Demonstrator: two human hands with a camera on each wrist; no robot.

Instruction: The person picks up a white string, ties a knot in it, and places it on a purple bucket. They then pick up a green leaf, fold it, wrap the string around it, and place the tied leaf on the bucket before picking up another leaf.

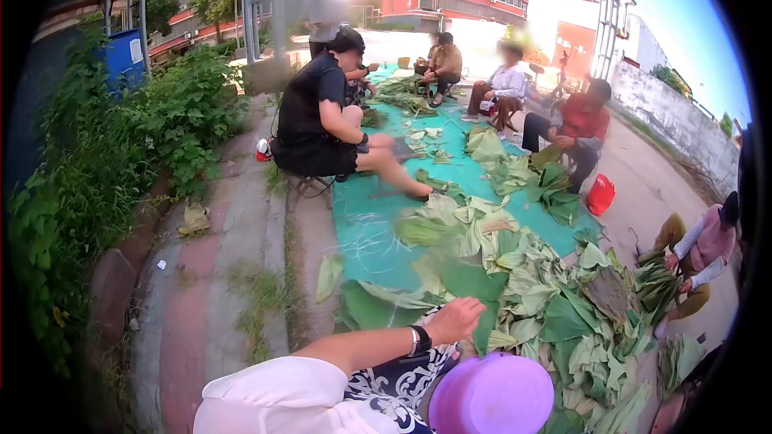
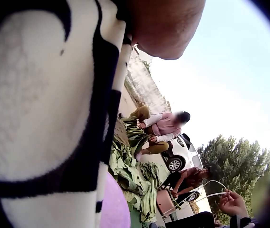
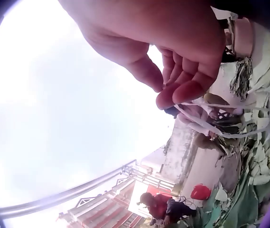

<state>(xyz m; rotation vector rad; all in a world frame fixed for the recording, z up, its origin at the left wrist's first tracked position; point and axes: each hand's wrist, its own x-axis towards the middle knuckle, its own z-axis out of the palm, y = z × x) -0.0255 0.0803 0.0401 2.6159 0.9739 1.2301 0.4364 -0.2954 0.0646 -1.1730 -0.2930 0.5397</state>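
Note:
My left hand [image 1: 454, 320] comes in from the lower left in the head view, a black band round its wrist. Its bent fingers lie against a broad green leaf [image 1: 481, 285]; I cannot tell whether they grip it. The left wrist view shows only part of this hand [image 2: 165, 28], close above the patterned cloth [image 2: 35, 114] on my lap. My right hand [image 3: 173, 61] shows in the right wrist view, pinching a white string [image 3: 211, 127] between thumb and fingers. Two strands of it hang loose. At the left wrist view's edge, a hand [image 2: 232, 204] holds a looped white string.
A purple basin [image 1: 503, 394] stands by my lap. Piled leaves [image 1: 563, 305] cover much of the green tarp [image 1: 370, 261], where white strings also lie. Seated people line both sides, one in black [image 1: 322, 120] and one in pink [image 1: 704, 241]. A red bag [image 1: 600, 194] sits on the right.

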